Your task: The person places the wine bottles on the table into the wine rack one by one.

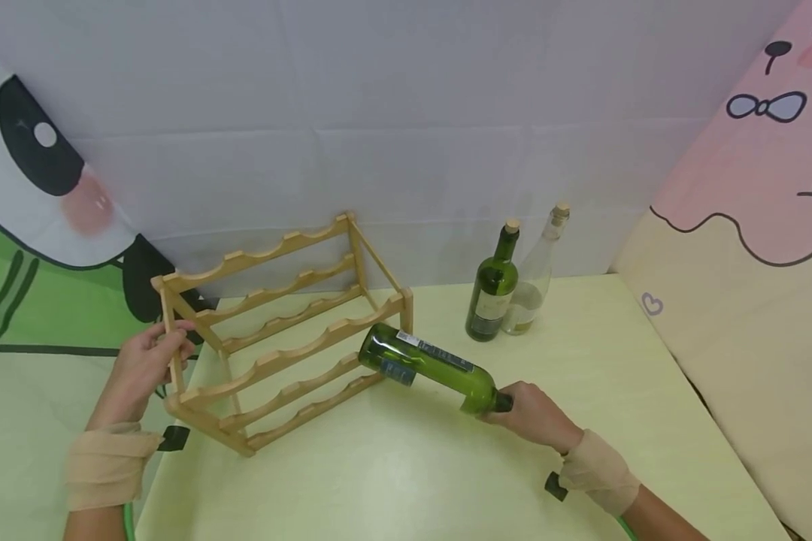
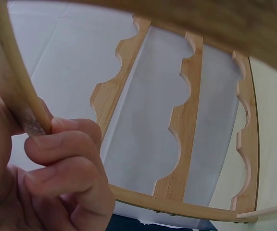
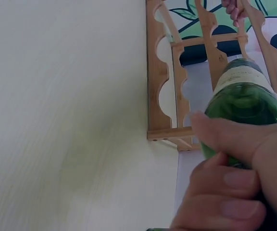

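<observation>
A wooden wine rack (image 1: 289, 362) with scalloped rails stands at the left of the table. My left hand (image 1: 150, 359) grips the top bar at its left end; in the left wrist view the fingers (image 2: 66, 168) curl round that bar. By its neck, my right hand (image 1: 540, 418) holds a green wine bottle (image 1: 440, 368) lying nearly level. The bottle's base points at the rack's right end and overlaps a front rail in the head view. In the right wrist view the thumb lies along the green glass (image 3: 242, 103).
A corked green bottle (image 1: 492, 289) and a corked clear bottle (image 1: 533, 289) stand upright at the back of the pale table (image 1: 392, 481). Behind them hangs a light cloth backdrop (image 1: 419, 173) with cartoon figures at both sides.
</observation>
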Demonstrator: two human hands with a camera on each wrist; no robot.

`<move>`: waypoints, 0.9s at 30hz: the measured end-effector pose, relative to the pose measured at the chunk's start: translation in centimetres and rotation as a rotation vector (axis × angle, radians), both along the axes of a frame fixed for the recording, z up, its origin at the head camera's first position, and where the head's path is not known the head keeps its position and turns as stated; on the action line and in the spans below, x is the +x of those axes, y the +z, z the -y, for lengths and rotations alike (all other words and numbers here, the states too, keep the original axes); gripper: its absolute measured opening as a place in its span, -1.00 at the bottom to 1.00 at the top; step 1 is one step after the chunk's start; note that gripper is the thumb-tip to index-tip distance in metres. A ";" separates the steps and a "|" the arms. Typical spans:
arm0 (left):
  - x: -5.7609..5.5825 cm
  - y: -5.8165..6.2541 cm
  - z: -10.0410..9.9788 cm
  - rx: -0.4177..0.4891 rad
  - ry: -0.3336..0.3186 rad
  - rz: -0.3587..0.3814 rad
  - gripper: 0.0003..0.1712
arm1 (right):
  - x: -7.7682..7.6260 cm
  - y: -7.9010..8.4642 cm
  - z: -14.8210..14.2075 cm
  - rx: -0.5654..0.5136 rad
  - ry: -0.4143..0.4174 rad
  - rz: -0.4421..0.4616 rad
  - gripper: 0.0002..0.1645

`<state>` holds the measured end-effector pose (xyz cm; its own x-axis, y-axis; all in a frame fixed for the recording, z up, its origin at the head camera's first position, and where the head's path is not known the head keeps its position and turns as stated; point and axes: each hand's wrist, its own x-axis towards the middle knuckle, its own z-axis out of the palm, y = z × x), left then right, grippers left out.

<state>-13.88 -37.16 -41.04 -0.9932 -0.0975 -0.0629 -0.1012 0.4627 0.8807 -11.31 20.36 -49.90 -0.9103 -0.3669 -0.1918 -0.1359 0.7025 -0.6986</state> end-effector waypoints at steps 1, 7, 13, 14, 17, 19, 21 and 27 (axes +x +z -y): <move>0.0 0.1 0.0 -0.003 0.000 0.000 -0.83 | 0.0 0.0 0.0 -0.022 0.013 0.026 -0.57; 0.0 0.2 0.0 -0.010 -0.003 0.000 -0.83 | 0.2 0.5 -0.3 -0.111 0.082 0.176 -0.54; 0.1 0.3 -0.1 -0.002 -0.008 0.004 -0.83 | 0.3 0.6 -0.6 -0.219 0.108 0.335 -0.61; 0.2 0.3 -0.1 -0.001 -0.007 0.005 -0.82 | 0.3 0.7 -0.6 -0.240 0.114 0.358 -0.62; 0.2 0.2 -0.2 -0.006 0.000 0.005 -0.82 | 0.4 1.0 -0.6 -0.270 0.131 0.397 -0.62; 0.1 0.2 -0.2 -0.010 0.002 0.002 -0.82 | 0.5 1.1 -0.6 -0.277 0.144 0.406 -0.62; 0.1 0.1 -0.1 -0.012 0.001 0.002 -0.82 | 0.6 1.2 -0.5 -0.274 0.153 0.423 -0.62; -0.1 0.1 0.0 -0.019 -0.007 0.008 -0.81 | 0.9 1.1 -0.1 -0.349 0.201 0.503 -0.60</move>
